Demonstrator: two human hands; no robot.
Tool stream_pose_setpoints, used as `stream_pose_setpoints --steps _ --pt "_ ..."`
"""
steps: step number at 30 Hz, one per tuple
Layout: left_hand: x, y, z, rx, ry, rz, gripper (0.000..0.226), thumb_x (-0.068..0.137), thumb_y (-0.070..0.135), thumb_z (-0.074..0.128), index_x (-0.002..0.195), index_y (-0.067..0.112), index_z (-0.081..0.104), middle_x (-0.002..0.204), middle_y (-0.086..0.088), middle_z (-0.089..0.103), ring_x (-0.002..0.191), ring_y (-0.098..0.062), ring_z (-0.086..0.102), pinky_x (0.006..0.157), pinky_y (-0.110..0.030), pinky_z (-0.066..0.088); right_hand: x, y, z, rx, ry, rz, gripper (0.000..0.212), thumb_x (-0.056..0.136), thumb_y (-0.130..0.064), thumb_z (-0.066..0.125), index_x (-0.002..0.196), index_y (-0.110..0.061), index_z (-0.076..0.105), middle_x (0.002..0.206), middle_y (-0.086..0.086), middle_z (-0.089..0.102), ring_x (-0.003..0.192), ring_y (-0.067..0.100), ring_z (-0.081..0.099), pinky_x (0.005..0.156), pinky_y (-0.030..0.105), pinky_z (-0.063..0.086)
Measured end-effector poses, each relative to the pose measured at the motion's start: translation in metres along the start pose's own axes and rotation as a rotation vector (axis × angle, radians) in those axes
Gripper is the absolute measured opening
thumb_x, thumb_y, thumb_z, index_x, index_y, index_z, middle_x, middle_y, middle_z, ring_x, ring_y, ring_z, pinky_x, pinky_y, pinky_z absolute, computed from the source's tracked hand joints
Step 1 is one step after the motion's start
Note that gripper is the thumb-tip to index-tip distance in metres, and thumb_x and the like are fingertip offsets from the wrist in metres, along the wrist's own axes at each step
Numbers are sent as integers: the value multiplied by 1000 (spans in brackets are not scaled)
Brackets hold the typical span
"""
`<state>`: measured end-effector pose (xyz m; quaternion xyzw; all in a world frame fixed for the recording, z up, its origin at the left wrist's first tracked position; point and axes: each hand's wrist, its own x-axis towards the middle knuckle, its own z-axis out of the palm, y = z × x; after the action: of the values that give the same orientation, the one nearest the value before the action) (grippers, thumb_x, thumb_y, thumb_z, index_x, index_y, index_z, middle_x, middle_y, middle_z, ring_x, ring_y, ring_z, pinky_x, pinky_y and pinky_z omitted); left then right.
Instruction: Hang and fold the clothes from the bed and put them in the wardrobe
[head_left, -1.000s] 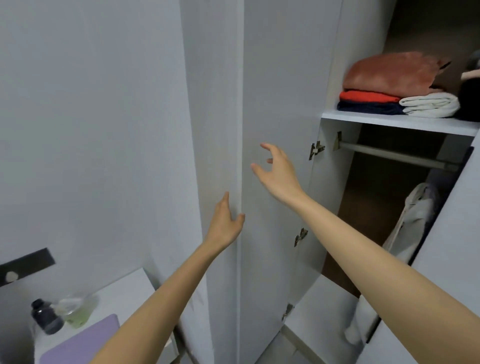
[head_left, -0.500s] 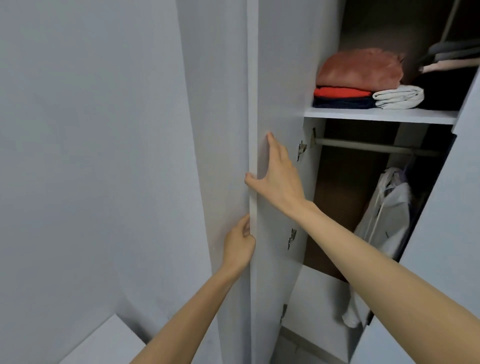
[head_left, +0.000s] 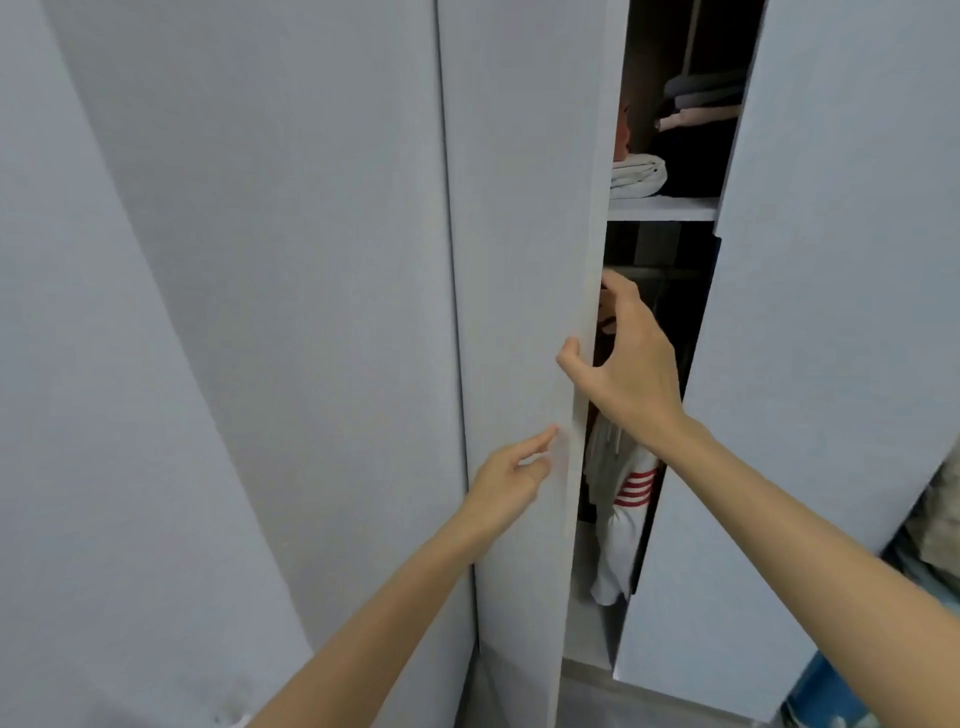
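Fingers of the right hand (head_left: 631, 364) curl round the free edge of the left wardrobe door (head_left: 524, 208), thumb on its face. The left hand (head_left: 506, 475) is relaxed, straight fingertips at the panel just below. Half a second back that door stood edge-on; now it's swung across and the gap is narrow! Folded clothes (head_left: 636, 176) sit on the shelf (head_left: 665, 209), and a white red-striped garment (head_left: 623, 519) hangs inside. Closing up, I'd say.

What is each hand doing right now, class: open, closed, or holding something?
Left hand: open, fingers straight, fingertips at the face of the left wardrobe door.
Right hand: grips that door's edge, thumb on the front.
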<state>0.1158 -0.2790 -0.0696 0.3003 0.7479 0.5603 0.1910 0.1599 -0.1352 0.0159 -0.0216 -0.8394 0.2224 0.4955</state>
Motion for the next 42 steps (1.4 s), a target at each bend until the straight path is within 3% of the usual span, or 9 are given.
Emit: stream_pose_setpoints --steps 2,5,7,9,11,16,23,39,42 --pt "24 7 18 -1 -15 31 51 102 23 43 145 44 29 145 16 34 122 -1 43 108 -28 38 2 27 -13 -38 33 19 77 87 -30 65 149 -24 22 124 -3 60 101 15 59 82 33 52" --pt "66 14 40 147 4 130 69 100 31 48 148 49 3 160 8 -8 148 -13 3 112 -25 10 10 73 -33 -203 54 -10 86 88 -32 67 154 -21 13 122 4 61 99 19 56 88 34 46" --pt "98 20 49 334 32 248 82 97 31 55 144 52 -8 156 6 -30 148 -16 -10 112 -26 12 23 105 -47 -319 81 -18 85 87 -32 69 154 -16 20 145 5 45 124 22 46 104 39 38" --pt "131 29 57 659 85 375 96 93 27 61 141 54 -18 150 7 -42 145 -28 -21 116 -45 25 39 132 -56 -442 56 -10 88 85 -36 71 154 -17 19 160 6 17 144 27 22 116 48 23" --pt "165 41 67 942 152 479 111 88 28 68 139 52 -28 146 6 -47 141 -35 -31 110 -62 25 56 155 -59 -537 5 7 93 84 -40 71 154 -20 13 162 5 1 149 31 3 119 55 8" --pt "226 56 95 1113 226 422 130 77 46 74 132 44 -44 141 -6 -53 129 -43 -44 108 -73 10 85 189 -57 -680 -10 -19 104 80 -47 71 154 -23 2 159 9 -15 146 40 -13 113 63 -3" --pt "270 52 111 1105 302 396 130 73 49 77 141 42 -33 148 -6 -45 132 -40 -42 105 -76 7 114 239 -45 -759 -108 2 100 86 -49 62 152 -25 -9 158 12 -21 145 40 -19 113 64 -2" --pt "305 48 120 1125 357 372 119 81 47 70 143 39 -32 149 -3 -44 135 -38 -40 106 -74 0 133 272 -28 -771 -109 28 87 91 -43 57 154 -24 0 158 9 -17 144 36 -21 113 65 -3" --pt "300 50 118 1097 330 394 113 87 36 67 143 39 -31 148 -1 -45 135 -37 -39 108 -70 -1 132 271 -31 -775 -135 34 86 92 -42 58 155 -24 1 158 8 -18 144 37 -19 113 63 -2"
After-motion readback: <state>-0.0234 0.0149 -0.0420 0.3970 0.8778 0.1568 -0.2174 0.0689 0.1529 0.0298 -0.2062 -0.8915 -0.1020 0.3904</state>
